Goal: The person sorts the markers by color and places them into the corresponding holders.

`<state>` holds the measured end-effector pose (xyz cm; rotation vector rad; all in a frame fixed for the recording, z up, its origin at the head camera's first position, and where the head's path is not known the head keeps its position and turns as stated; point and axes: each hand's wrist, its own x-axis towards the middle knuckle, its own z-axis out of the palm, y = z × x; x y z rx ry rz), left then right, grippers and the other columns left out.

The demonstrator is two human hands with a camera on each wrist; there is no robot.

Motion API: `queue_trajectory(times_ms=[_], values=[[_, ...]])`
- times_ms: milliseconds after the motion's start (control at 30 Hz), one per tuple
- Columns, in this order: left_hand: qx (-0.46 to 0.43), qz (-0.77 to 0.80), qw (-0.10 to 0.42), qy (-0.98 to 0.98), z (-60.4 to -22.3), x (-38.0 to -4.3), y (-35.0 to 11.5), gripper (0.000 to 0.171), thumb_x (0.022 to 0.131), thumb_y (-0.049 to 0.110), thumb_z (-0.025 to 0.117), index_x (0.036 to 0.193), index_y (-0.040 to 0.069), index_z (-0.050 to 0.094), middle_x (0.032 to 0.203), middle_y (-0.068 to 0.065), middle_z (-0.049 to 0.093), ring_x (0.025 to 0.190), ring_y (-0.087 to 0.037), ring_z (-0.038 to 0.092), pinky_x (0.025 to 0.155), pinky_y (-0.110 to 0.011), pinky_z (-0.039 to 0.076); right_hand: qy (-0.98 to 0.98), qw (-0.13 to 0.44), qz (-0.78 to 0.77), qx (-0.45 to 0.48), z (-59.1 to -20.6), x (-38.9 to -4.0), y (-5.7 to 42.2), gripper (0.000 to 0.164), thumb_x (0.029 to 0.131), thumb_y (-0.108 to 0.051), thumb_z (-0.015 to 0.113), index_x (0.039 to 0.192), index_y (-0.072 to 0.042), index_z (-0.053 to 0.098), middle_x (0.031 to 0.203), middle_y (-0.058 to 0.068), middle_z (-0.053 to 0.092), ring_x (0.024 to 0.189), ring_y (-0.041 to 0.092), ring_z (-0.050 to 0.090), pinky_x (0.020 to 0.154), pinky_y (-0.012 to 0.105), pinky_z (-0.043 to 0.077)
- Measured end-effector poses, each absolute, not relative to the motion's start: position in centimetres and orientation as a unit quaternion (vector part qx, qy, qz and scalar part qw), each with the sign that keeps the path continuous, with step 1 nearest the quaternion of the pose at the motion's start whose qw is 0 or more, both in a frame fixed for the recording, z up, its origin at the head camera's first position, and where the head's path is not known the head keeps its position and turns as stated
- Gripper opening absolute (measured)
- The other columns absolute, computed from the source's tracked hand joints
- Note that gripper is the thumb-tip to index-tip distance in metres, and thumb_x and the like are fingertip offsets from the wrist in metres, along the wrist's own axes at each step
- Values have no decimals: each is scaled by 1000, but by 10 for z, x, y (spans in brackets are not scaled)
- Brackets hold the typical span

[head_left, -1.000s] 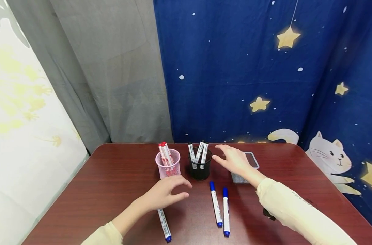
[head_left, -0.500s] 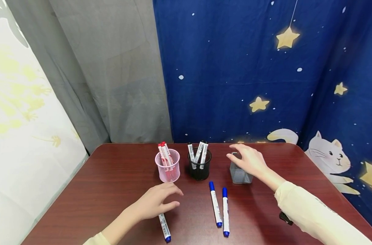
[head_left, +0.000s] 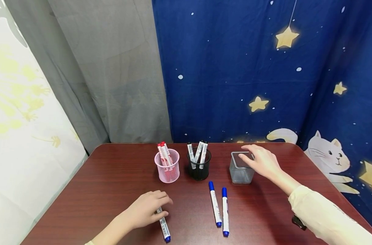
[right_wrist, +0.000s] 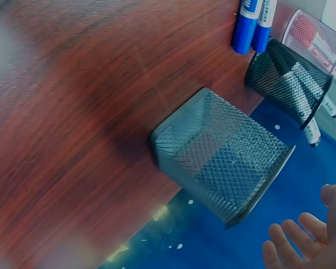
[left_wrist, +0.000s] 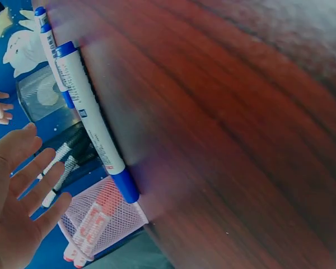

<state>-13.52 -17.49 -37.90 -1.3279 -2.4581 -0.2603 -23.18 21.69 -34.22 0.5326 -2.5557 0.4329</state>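
So, left hand [head_left: 146, 209] is hovering over leftmost blue-capped marker [head_left: 164, 226] on counter [head_left: 112, 177], fingers apart; right hand [head_left: 262, 161], fingers apart, is hanging by grey mesh holder [head_left: 242, 174]. Pinching mid-barrel is looking steadiest.

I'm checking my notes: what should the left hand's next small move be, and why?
Probably close the left hand around the blue-capped marker it partly covers in the head view: the hand is open, and that marker lies on the table, while red-capped markers stand in the pink holder.
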Motion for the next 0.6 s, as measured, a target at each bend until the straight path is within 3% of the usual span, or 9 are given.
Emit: queue_trajectory(times_ms=[300, 600], values=[[-489, -25, 197, -849, -392, -136, -182, 29, 58, 15, 70, 85, 16, 59, 79, 9, 48, 71, -9, 46, 60, -25, 38, -941, 239, 154, 184, -352, -226, 235, 40, 81, -40, 60, 108, -10, 61, 99, 8, 60, 87, 24, 55, 65, 46, 44], [-488, 12, 202, -849, -402, -135, -182, 32, 54, 16, 72, 83, 18, 58, 82, 8, 49, 75, -11, 48, 62, -28, 39, -938, 241, 156, 193, -362, -224, 250, 44, 78, -41, 63, 106, -8, 61, 100, 10, 60, 91, 27, 54, 66, 47, 44]])
